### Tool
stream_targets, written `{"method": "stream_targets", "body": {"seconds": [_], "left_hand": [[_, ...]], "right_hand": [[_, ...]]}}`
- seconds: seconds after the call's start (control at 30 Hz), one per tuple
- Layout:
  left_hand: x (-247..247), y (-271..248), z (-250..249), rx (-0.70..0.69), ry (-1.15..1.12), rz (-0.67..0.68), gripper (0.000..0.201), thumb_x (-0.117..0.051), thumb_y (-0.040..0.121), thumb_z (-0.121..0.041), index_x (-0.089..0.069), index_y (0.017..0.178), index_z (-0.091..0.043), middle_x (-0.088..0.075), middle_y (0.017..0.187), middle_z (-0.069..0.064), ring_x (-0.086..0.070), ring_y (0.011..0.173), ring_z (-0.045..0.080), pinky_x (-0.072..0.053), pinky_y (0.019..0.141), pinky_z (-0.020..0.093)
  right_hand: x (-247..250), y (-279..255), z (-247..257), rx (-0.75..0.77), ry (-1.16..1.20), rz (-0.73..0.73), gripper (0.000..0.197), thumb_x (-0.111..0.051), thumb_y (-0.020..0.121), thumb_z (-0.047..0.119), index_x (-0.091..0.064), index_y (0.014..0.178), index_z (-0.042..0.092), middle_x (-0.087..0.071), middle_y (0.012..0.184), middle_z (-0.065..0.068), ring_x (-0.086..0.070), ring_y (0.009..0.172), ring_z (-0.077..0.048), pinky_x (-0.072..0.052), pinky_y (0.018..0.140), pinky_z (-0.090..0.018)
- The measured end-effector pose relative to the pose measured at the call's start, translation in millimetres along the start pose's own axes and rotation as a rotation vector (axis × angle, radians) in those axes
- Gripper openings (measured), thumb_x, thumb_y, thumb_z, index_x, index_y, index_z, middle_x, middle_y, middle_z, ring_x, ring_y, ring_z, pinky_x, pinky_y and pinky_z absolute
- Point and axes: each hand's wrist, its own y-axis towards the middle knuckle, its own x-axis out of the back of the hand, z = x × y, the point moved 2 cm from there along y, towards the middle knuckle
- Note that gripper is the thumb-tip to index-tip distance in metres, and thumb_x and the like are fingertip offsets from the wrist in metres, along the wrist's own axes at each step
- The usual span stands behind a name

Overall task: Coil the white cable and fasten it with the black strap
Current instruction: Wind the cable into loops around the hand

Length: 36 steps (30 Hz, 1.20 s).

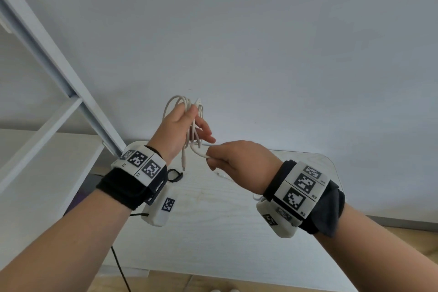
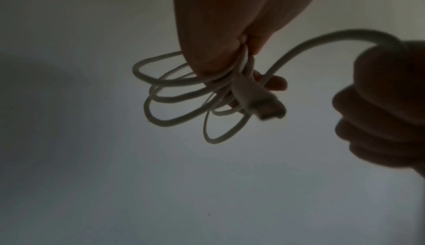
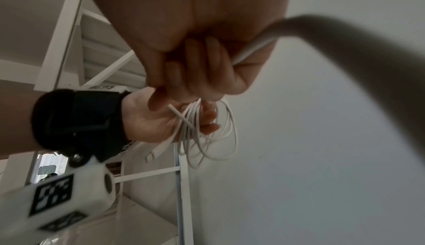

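Note:
My left hand (image 1: 198, 125) is raised above the table and grips a bundle of several loops of the white cable (image 1: 176, 102). One plug end (image 1: 183, 165) hangs below that hand. My right hand (image 1: 214, 161), just right of it, pinches a free strand (image 1: 199, 152) that leads out of the bundle. In the left wrist view the loops (image 2: 174, 99) fan out under the thumb, with a plug (image 2: 264, 107) sticking out. From the right wrist, the curled fingers (image 3: 195, 70) hide part of the coil (image 3: 214, 139). The black strap (image 1: 175, 175) lies on the table by my left wrist.
The light wooden table (image 1: 213, 232) is small, with a rounded far right corner. A white shelf frame (image 1: 59, 83) stands to the left, and a plain wall lies straight ahead. A thin black wire (image 1: 119, 265) hangs off the table's near left edge.

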Motion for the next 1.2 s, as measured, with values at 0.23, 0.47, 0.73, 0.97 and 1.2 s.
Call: {"method": "stream_targets", "body": {"seconds": [0.23,0.47,0.73,0.97,1.2], "left_hand": [[-10,-19,2,0.052,0.079,0.131,0.03,-0.035,0.1,-0.026,-0.052,0.086,-0.005,-0.066,0.057,0.004,-0.065,0.051,0.025,-0.052,0.058,0.035],[-22,-31,4,0.13,-0.087,0.227,0.029,-0.033,0.101,-0.026,-0.048,0.085,-0.006,-0.037,0.046,-0.002,-0.037,0.038,0.016,-0.054,0.062,0.04],[-23,-36,3,0.153,-0.069,0.301,0.05,-0.037,0.086,-0.058,-0.047,0.078,-0.009,-0.027,0.046,-0.006,-0.021,0.036,0.011,-0.032,0.04,0.023],[-23,-39,2,0.199,-0.232,0.378,0.04,-0.046,0.089,-0.048,-0.044,0.064,-0.016,-0.023,0.045,-0.006,-0.015,0.033,0.007,-0.015,0.037,0.017],[-14,-31,-7,0.269,-0.698,0.316,0.039,-0.039,0.088,-0.046,-0.046,0.059,-0.02,-0.028,0.036,-0.013,-0.01,0.031,0.004,-0.014,0.031,0.016]], "right_hand": [[16,5,-8,-0.029,0.026,-0.129,0.027,-0.036,0.096,0.034,-0.054,0.079,0.023,-0.048,0.065,0.015,-0.049,0.066,-0.011,-0.042,0.062,-0.03],[24,10,-21,-0.114,0.011,-0.212,0.027,-0.038,0.095,0.037,-0.05,0.074,0.025,-0.054,0.069,0.009,-0.051,0.068,-0.015,-0.042,0.063,-0.032],[25,12,-33,-0.13,0.02,-0.283,0.037,-0.042,0.091,0.045,-0.054,0.073,0.015,-0.054,0.066,0.003,-0.051,0.066,-0.019,-0.046,0.063,-0.038],[19,12,-45,-0.173,0.14,-0.311,0.049,-0.05,0.085,0.05,-0.05,0.065,0.005,-0.039,0.05,0.003,-0.036,0.051,-0.016,-0.037,0.054,-0.035],[2,7,-65,-0.295,0.258,-0.29,0.042,-0.039,0.094,0.039,-0.054,0.066,0.012,-0.042,0.054,0.006,-0.039,0.052,-0.011,-0.033,0.056,-0.024]]}}
